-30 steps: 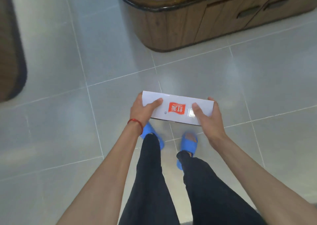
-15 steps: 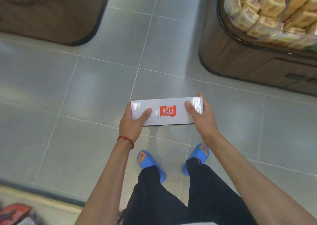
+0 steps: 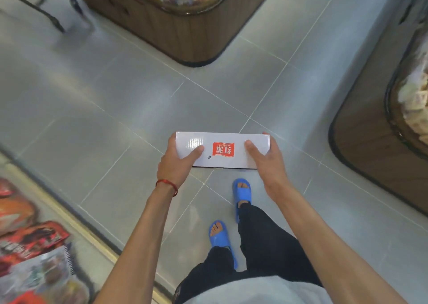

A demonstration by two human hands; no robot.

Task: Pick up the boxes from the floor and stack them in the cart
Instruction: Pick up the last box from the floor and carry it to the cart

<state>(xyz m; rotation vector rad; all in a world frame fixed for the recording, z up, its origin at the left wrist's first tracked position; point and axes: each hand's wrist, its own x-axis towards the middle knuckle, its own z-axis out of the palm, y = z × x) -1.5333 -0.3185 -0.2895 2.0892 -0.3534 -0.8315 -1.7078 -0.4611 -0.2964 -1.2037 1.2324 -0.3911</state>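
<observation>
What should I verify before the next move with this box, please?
1. Grip of the left hand on the white box, thumb on top: ok.
2. Grip of the right hand on the other end: ok.
3. Box held roughly level, above the floor: ok.
4. Box apart from the wooden display stand ahead: ok.
5. Whereabouts of the cart: cannot tell; only a blurred black frame shows at the upper left.
</observation>
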